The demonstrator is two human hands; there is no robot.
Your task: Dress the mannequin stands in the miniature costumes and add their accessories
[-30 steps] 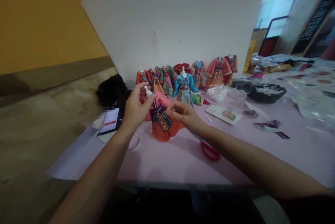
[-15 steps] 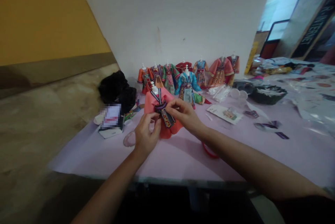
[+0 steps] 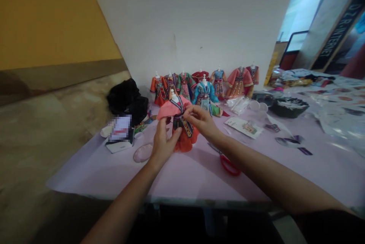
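A small doll dress [image 3: 186, 143] stands on a white mini mannequin [image 3: 173, 94] in front of me. It has a coral-pink top, a patterned collar, a red-orange skirt and a dark embroidered front panel. My left hand [image 3: 164, 141] grips it low on the left, thumb against the skirt front and fingers partly hidden behind under the sleeve. With thumb and forefinger, my right hand [image 3: 201, 120] pinches at the waist sash [image 3: 179, 117] on the dress's right side. Below my right forearm lie red-handled scissors [image 3: 229, 166], partly covered by the arm.
Several dressed mini mannequins, one in blue [image 3: 204, 93], stand behind against a white board [image 3: 199, 19]. Left are a phone [image 3: 121, 126], black cloth [image 3: 125, 97] and a clear oval dish [image 3: 143, 153]. Right lie a card [image 3: 243, 126], purple ribbon [image 3: 293, 143] and a dark bowl [image 3: 289, 107].
The dress has turned and leans slightly, its collar shifting right. My left hand has spread its thumb across the skirt front. More of the scissors shows under my right arm.
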